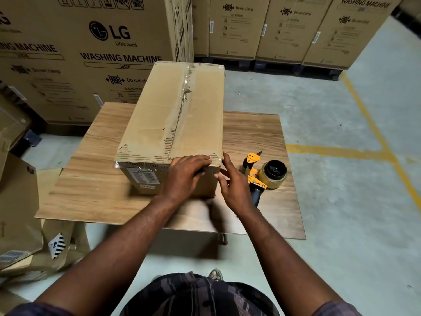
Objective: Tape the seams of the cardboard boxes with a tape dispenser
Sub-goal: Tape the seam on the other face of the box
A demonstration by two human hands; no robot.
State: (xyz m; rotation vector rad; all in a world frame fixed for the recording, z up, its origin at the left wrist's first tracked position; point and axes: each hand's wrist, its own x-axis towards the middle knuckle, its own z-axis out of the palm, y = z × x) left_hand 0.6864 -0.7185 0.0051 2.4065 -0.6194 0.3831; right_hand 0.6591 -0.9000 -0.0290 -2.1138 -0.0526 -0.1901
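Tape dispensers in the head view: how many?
1. The tape dispenser lies on the table, right of the cardboard box, partly behind the right hand, which is not gripping it. Others may be hidden behind boxes.

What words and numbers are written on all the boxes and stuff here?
"LG", "Life's Good": big carton at left.
"WASHING MACHINE", "SIDE": same carton.
"WASHING MACHINE": far-right back carton.
"Do not clamp": big carton and back cartons.
"CAUTION": big carton; smaller print below is unreadable.
White label on the small box: date beginning "24", rest blurred.
Tape dispenser: print too small to read.
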